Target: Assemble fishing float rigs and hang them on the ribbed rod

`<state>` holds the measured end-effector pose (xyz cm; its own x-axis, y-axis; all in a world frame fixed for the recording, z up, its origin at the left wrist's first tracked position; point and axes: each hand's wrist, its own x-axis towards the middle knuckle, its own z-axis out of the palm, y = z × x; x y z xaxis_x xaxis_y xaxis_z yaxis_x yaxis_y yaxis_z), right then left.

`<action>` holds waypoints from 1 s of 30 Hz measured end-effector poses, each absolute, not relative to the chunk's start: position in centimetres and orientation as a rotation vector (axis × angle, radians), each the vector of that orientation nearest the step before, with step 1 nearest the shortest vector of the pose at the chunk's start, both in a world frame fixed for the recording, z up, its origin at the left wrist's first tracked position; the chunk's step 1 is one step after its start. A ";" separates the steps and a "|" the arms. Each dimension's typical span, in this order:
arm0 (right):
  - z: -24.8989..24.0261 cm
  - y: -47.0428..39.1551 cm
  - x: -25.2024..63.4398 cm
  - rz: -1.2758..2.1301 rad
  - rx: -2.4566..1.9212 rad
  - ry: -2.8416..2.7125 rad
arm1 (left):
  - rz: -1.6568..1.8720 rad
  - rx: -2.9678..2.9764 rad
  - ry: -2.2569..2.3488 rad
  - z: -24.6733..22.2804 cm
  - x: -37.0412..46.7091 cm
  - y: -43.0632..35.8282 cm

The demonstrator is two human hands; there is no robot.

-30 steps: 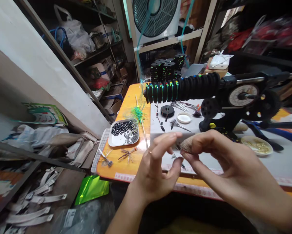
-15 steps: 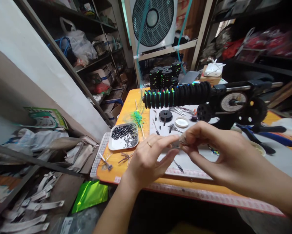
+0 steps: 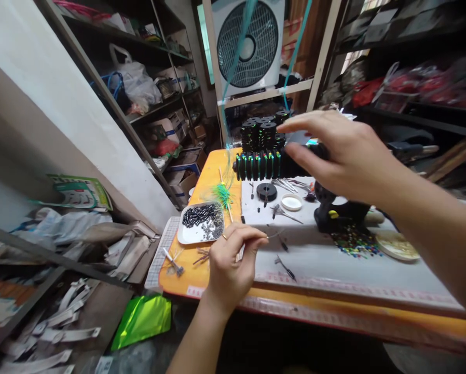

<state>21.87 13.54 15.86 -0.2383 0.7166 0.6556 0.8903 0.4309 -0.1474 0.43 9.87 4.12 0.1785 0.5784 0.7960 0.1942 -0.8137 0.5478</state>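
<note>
My left hand [image 3: 235, 259] is pinched over the table's front part, with a thin pale line [image 3: 275, 235] coming out from its fingertips. My right hand [image 3: 334, 150] is raised at the black ribbed roller [image 3: 260, 165], its thumb and fingers apart and nothing seen between them. It hides the roller's right part; whether it touches the roller I cannot tell. Green strands with coloured beads lie across the roller's left part. A white tray [image 3: 192, 236] of black tubes and small grey pieces sits left of my left hand.
Stacked black spools [image 3: 266, 130] stand behind the roller. Colourful beads [image 3: 355, 242] lie beside a round dish [image 3: 398, 254] at the right. A black spool [image 3: 266, 192], a white lid [image 3: 291, 202] and green fibres [image 3: 222, 195] are mid-table. A fan [image 3: 248, 49] stands behind.
My hands have parted. My right hand has risen to the roller and opened, while my left has closed into a pinch, slightly lower. The view has shifted a little.
</note>
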 end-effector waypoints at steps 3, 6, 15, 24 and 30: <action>17.4 17.9 22.9 -0.270 -1.522 -2.181 | 1.671 2.060 0.751 3.9 0.5 9.4; 17.2 19.5 23.2 -0.285 -1.631 -2.215 | 1.674 2.010 0.778 3.8 0.5 9.0; 11.3 15.9 22.3 -0.820 -1.349 -2.039 | 1.574 1.894 0.848 3.0 0.9 8.4; 7.3 7.1 21.6 -0.256 -0.797 -2.152 | 1.514 1.875 0.947 1.8 1.0 6.7; 4.0 4.7 20.5 0.051 -0.924 -2.075 | 1.509 2.108 0.889 1.8 1.1 6.6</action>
<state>20.52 4.74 4.05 -0.3731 0.6280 0.6829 0.5936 0.7273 -0.3446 1.05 6.62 1.84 0.2156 0.6941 0.6869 0.2640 -0.7187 0.6433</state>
